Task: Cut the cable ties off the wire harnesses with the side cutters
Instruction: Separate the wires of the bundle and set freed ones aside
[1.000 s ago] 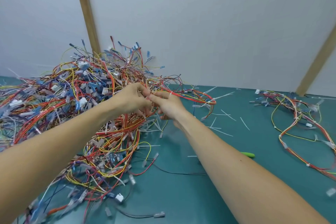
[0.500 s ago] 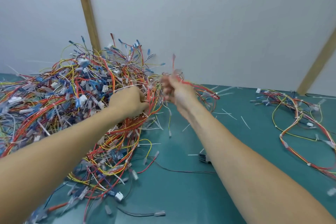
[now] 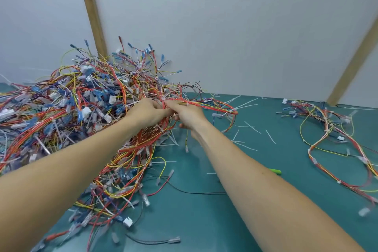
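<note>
**Clerk:** Head view, item one?

**Me:** Big pile of wire harnesses (image 3: 77,112), red, yellow, blue and white wires with plastic connectors, heaped on the green table (image 3: 204,221). The pile is my landmark; it fills the table's left half and reaches up against the white wall (image 3: 225,26).

**Clerk:** Your hands?

**Me:** My left hand (image 3: 147,113) is at the pile's right edge, fingers curled into the red wires there and gripping them. My right hand (image 3: 189,113) touches the left one, just right of the pile, pinching a red-and-yellow wire loop (image 3: 214,106) that arches out rightward from the pile.

**Clerk:** Cable ties?

**Me:** White cut cable ties (image 3: 247,127) lie scattered on the table right of the pile, past my right hand. More white ties sit on the bundles in the pile; blur keeps me from counting them.

**Clerk:** Side cutters?

**Me:** A green handle tip (image 3: 276,171) pokes out from behind my right forearm, right of the pile and nearer me. The rest is hidden, so I cannot tell whether it is the cutters.

**Clerk:** Other stock?

**Me:** A second, thin harness (image 3: 331,139) spread flat, well apart from the pile at the table's far right. One wooden post (image 3: 92,10) rises behind the pile, another wooden post (image 3: 356,63) leans at the right. A loose black wire (image 3: 155,241) with a grey connector lies below the pile, near me.
</note>
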A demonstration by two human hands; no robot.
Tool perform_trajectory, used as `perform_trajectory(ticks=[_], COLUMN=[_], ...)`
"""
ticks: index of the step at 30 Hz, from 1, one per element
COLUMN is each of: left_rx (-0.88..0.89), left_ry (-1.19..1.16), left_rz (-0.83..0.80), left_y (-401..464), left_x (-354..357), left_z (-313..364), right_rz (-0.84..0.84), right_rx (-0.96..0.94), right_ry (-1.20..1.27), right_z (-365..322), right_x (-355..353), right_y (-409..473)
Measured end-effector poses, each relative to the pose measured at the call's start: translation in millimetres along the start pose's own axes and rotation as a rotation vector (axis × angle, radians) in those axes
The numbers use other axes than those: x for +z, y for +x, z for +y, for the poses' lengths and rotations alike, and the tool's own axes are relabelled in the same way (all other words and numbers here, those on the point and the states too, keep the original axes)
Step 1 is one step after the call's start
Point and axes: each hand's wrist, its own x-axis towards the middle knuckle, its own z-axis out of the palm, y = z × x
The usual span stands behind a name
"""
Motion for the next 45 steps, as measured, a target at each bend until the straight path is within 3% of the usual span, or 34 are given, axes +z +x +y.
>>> perform_trajectory(ticks=[3, 6, 8, 10, 14, 16, 17, 19, 20, 22, 26, 28, 29, 31, 33, 36, 40, 42, 45], left_rx=[0.048, 0.036, 0.029, 0.036, 0.053, 0.068, 0.065, 0.055, 0.069, 0.139, 0.394, 0.529, 0.566, 0.497, 0.469, 0.438, 0.296, 0.208, 0.105], left_ry=[0.106, 0.086, 0.131, 0.262, 0.324, 0.344, 0.354, 0.381, 0.416, 0.569, 0.76, 0.689, 0.541, 0.295, 0.242, 0.264, 0.166, 0.093, -0.035], left_rz=[0.101, 0.232, 0.309, 0.289, 0.185, 0.18, 0.173, 0.138, 0.148, 0.231, 0.503, 0.447, 0.345, 0.081, -0.042, 0.013, 0.198, 0.274, -0.004], left_y=[0.9, -0.8, -4.1, -6.8, -5.3, -5.7, -5.7, -8.6, -10.7, -16.4, -27.5, -25.4, -23.5, -23.5, -23.0, -19.3, -4.6, 2.3, 7.3], left_x=[5.9, 6.2, 6.3, 5.1, -2.6, -5.1, -7.3, -8.1, -6.7, -1.4, 8.2, 6.6, 3.6, -1.1, -3.7, -3.0, -13.5, -22.6, -32.3], left_z=[-1.3, -1.3, -2.5, -3.0, -1.1, 1.5, 1.8, 0.8, 1.6, 5.1, 15.5, 21.0, 23.5, 24.7, 21.8, 19.8, 20.2, 18.2, 16.4], right_rz=[0.117, 0.231, 0.225, 0.219, 0.434, 0.213, 0.145, 0.242, 0.274, 0.137, -0.012, -0.127, -0.151, -0.16, -0.155, -0.163, -0.065, -0.138, -0.156], right_rx=[-0.006, 0.031, 0.0, -0.142, -0.231, -0.209, -0.209, -0.233, -0.246, -0.22, -0.185, -0.163, -0.161, -0.159, -0.16, -0.173, -0.202, -0.27, -0.29], right_ry=[-0.02, 0.196, 0.067, -0.137, -0.149, -0.188, -0.084, 0.115, 0.048, -0.058, 0.608, 0.81, 0.841, 0.743, 0.685, 0.538, 0.05, -0.222, -0.565], right_z=[3.6, 12.1, 14.5, 6.6, -8.5, -8.8, -12.1, -18.6, -20.0, -23.6, -43.3, -43.2, -40.5, -32.7, -26.8, -20.4, -6.7, -0.2, 14.7], right_x=[-3.8, -11.1, -12.0, -13.3, -28.5, -25.8, -21.6, -27.1, -31.4, -31.5, -45.5, -54.7, -57.3, -57.8, -57.9, -56.1, -37.9, -29.3, -17.8], right_y=[4.9, 4.7, 1.9, -0.4, 2.1, -4.6, -9.1, -7.5, -4.0, -9.7, -10.9, -11.4, -9.9, -12.1, -11.4, -12.2, -17.0, -20.6, -18.9])
